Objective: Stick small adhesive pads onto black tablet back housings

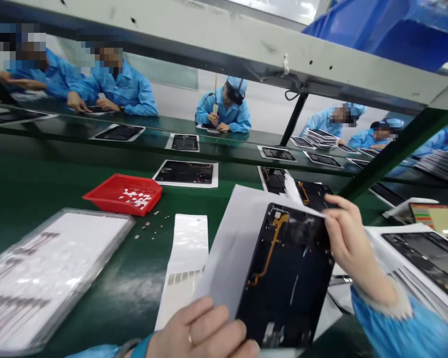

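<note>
A black tablet housing (294,278) with an orange flex cable is tilted up in front of me, a white paper sheet (234,238) behind it. My right hand (345,233) pinches its upper right edge between thumb and fingers. At the lower left corner, my left hand (205,330) has its fingers curled over the housing and the paper; the thumb is hidden. Left of the paper lies a white strip (189,243) with a row of small beige pieces. More housings on paper (429,248) lie stacked to the right of my right hand.
A red tray (108,191) holds small white pieces, with tiny parts scattered beside it. A clear-edged tray (93,253) with thin cables lies at left. Housings on paper (186,173) line the belt. A shelf beam (224,44) crosses above; co-workers (224,107) sit opposite.
</note>
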### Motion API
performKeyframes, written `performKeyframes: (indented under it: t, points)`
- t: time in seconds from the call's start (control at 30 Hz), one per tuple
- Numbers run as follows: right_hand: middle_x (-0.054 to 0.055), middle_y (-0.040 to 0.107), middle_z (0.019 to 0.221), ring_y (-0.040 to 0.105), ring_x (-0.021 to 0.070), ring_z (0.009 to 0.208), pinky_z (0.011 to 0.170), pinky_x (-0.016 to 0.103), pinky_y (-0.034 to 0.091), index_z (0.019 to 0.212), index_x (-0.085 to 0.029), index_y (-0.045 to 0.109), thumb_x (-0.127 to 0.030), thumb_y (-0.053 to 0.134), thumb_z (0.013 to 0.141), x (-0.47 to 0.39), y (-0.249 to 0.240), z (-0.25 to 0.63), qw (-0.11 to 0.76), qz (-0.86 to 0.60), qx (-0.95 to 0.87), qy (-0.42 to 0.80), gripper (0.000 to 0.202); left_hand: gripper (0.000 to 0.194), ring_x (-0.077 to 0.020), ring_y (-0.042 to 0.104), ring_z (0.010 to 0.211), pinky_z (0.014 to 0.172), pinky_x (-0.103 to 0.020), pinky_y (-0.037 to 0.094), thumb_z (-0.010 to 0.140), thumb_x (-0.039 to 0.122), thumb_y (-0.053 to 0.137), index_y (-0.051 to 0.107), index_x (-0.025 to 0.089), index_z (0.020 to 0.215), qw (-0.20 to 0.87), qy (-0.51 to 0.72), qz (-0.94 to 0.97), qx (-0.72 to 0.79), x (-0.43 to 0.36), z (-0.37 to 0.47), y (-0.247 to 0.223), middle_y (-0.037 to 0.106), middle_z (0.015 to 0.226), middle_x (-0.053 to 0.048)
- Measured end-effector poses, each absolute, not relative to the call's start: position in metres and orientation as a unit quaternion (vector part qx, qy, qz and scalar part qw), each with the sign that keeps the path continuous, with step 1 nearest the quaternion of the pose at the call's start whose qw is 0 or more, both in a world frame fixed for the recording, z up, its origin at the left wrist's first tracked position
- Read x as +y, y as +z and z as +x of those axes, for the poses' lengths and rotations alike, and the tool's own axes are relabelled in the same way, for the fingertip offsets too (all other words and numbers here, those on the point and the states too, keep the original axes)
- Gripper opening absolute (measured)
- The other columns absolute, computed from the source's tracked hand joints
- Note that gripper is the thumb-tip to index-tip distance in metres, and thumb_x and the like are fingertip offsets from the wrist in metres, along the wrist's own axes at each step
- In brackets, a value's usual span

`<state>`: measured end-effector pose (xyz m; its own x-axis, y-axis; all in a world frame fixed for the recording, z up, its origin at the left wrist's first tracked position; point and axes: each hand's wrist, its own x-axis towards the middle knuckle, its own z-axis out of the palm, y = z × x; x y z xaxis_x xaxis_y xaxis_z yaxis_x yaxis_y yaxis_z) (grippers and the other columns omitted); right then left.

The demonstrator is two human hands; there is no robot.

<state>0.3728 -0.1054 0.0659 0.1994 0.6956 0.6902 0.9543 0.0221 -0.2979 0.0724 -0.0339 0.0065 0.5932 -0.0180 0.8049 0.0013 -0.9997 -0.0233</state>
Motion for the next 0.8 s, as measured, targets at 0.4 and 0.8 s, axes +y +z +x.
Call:
performKeyframes:
  t: [0.4,0.8]
  points:
    - [-0.003,0.052,0.060,0.047,0.0140,0.060,0.056,0.025,0.040,0.066,-0.021,0.054,-0.060,0.056,0.077,0.022,0.061,0.416,0.519,-0.695,-0.490,0.085,0.041,0.035,-0.0201,0.056,0.109,0.086,-0.031,0.051,0.093,0.028,0.046,0.041,0.018,0.127,-0.177,-0.276,-0.903,-0.277,0.011,0.038,-0.042,0.050,0.125,-0.011]
    - [0.001,0.061,0.084,0.058,0.0093,0.064,0.057,0.025,0.051,0.099,-0.013,0.058,-0.037,0.051,0.093,0.191,0.087,0.410,0.638,-0.670,-0.324,0.200,0.025,0.004,-0.0129,0.054,0.065,0.052,-0.026,0.038,0.087,0.020,0.061,0.059,0.017,0.086,0.028,-0.287,-0.957,-0.045,-0.017,0.093,-0.107,0.061,0.075,0.002]
